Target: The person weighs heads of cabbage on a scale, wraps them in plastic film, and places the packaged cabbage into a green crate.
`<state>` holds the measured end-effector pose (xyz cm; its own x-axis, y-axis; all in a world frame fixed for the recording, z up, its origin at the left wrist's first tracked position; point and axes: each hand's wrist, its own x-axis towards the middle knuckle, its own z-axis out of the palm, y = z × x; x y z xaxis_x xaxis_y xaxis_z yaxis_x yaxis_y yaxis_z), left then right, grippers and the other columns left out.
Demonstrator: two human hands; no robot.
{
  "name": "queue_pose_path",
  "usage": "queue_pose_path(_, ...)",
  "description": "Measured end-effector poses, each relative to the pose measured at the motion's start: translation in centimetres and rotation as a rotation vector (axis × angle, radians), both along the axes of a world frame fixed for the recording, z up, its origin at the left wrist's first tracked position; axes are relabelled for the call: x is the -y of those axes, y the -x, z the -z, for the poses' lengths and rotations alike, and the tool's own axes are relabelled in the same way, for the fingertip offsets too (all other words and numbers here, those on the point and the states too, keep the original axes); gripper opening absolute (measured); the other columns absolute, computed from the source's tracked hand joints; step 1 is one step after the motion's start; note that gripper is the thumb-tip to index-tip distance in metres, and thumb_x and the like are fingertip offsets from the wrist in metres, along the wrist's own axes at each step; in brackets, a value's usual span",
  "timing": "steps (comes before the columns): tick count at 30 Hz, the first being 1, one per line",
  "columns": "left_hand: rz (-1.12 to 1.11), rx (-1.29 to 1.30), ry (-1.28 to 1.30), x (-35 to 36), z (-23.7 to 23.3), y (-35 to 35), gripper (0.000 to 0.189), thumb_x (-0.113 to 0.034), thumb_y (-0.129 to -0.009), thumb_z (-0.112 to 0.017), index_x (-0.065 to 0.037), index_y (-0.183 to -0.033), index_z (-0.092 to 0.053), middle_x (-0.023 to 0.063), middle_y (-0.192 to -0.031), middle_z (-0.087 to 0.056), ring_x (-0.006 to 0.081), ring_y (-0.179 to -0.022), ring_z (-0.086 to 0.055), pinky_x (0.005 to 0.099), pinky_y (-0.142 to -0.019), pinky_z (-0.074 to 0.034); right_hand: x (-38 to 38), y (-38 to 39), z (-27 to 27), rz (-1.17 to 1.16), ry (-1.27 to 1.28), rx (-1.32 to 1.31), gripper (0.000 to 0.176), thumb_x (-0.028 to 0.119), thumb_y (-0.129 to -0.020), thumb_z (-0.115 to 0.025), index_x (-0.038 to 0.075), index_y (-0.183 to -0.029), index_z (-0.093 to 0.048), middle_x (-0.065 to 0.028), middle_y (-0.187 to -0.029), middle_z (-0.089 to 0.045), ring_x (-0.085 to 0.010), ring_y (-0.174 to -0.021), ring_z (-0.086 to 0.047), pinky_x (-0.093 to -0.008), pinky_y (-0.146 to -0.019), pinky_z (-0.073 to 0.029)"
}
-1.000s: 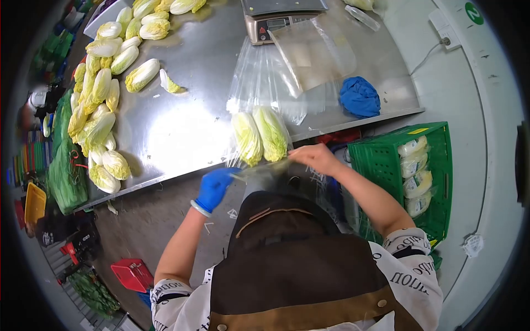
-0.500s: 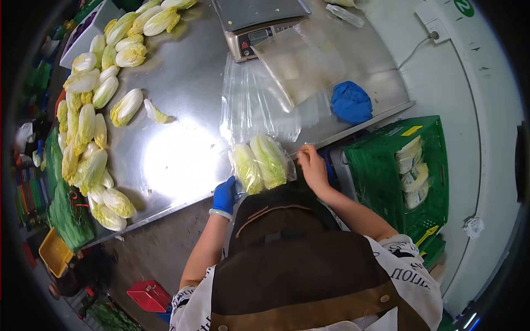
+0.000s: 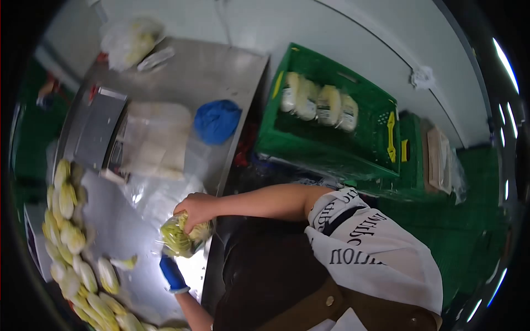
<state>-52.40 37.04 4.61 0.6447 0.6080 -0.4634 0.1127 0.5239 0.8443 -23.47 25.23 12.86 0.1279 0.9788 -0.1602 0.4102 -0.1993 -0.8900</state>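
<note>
Two napa cabbages in a clear plastic bag [image 3: 179,237] are at the table's near edge. My right hand [image 3: 197,208], bare, reaches over the bag with its fingers closed on it. My left hand [image 3: 173,274], in a blue glove, is at the bag's lower side; its fingertips are hidden beside the bag. Beyond my right hand, clear plastic bags [image 3: 146,193] lie flat on the metal table [image 3: 143,295].
Loose cabbages [image 3: 69,237] lie along the table's far left. A scale [image 3: 99,129] stands near a blue bundle [image 3: 217,121]. A green crate [image 3: 326,149] at the right holds several wrapped cabbages [image 3: 328,105]. A white bag [image 3: 132,44] lies at the back corner.
The view has swung right, bringing the green crate to the middle. My right hand has moved from beside the bagged cabbages onto them and closed on the bag.
</note>
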Motion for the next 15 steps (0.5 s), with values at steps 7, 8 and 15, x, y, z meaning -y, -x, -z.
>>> queue_pose_path(7, 0.060, 0.073, -0.213, 8.4, -12.9, -17.9, 0.044, -0.014, -0.088, -0.056, 0.000, -0.128, -0.045, 0.0110, -0.116, -0.057, 0.0190, -0.098, -0.059, 0.0325, -0.087, -0.047, 12.3, -11.7, -5.6, 0.458, -0.168, -1.090, 0.073, 0.040, -0.082, -0.064, 0.005, -0.138, -0.033, -0.0093, -0.117, -0.053, -0.0167, -0.088, -0.060, -0.0293, -0.075, -0.050)
queue_pose_path(8, -0.047, 0.107, -0.136, 10.6, -13.4, -20.8, 0.043, -0.015, -0.089, -0.056, 0.000, -0.127, -0.046, 0.0106, -0.115, -0.058, 0.0185, -0.097, -0.059, 0.0316, -0.086, -0.047, 14.8, -12.4, -6.1, 0.495, -0.287, -1.138, 0.081, 0.042, -0.083, -0.064, 0.007, -0.143, -0.022, -0.0088, -0.130, -0.042, -0.0163, -0.108, -0.051, -0.0307, -0.091, -0.043)
queue_pose_path(15, 0.797, 0.370, -0.356, 26.8, -17.0, -36.6, 0.056, -0.013, -0.085, -0.061, -0.001, -0.136, -0.039, 0.0108, -0.134, -0.044, 0.0199, -0.122, -0.043, 0.0345, -0.103, -0.033, 36.5, -19.3, 0.7, 1.056, -0.528, -0.647, 0.040, 0.007, -0.075, -0.060, 0.003, -0.114, -0.055, -0.0078, -0.106, -0.061, -0.0176, -0.094, -0.060, -0.0315, -0.089, -0.046)
